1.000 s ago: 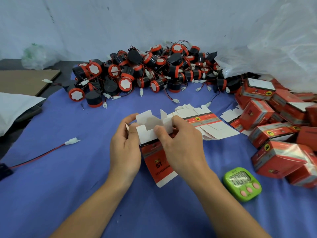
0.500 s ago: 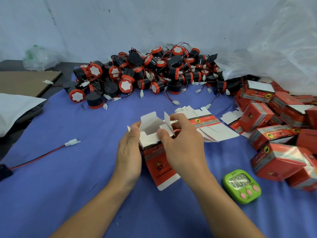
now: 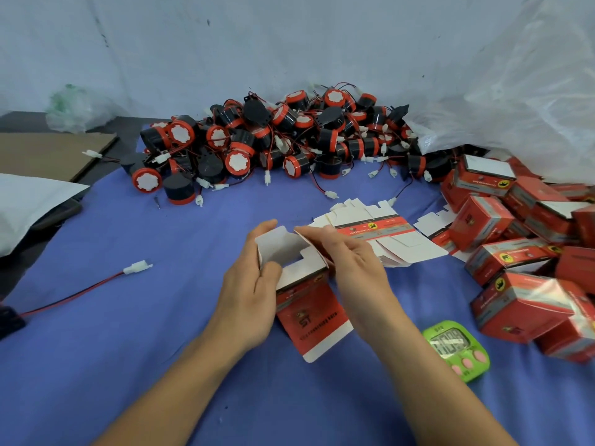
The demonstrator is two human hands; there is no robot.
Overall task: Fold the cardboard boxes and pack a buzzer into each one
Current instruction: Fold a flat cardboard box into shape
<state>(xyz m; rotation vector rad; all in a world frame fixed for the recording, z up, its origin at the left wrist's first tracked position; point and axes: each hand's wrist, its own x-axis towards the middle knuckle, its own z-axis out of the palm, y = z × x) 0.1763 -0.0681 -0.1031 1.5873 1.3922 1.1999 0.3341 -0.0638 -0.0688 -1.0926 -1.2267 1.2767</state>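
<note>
A half-folded red and white cardboard box is held between both hands over the blue cloth, its white end flaps facing up. My left hand grips its left side, thumb laid on a white flap. From the right, my right hand presses a flap inward with nearly straight fingers. Just behind the hands lies a stack of flat unfolded boxes. Along the back of the cloth stretches a heap of black and red buzzers with wires and white plugs.
Folded red boxes are piled at the right. A green timer lies near my right forearm. A loose red wire with a white plug crosses the cloth at left. White plastic sheeting hangs at back right, brown cardboard at far left.
The upright side flaps have been pushed down toward the box's end. My right fingers have straightened and now press the flap; the left thumb has moved onto the white flap.
</note>
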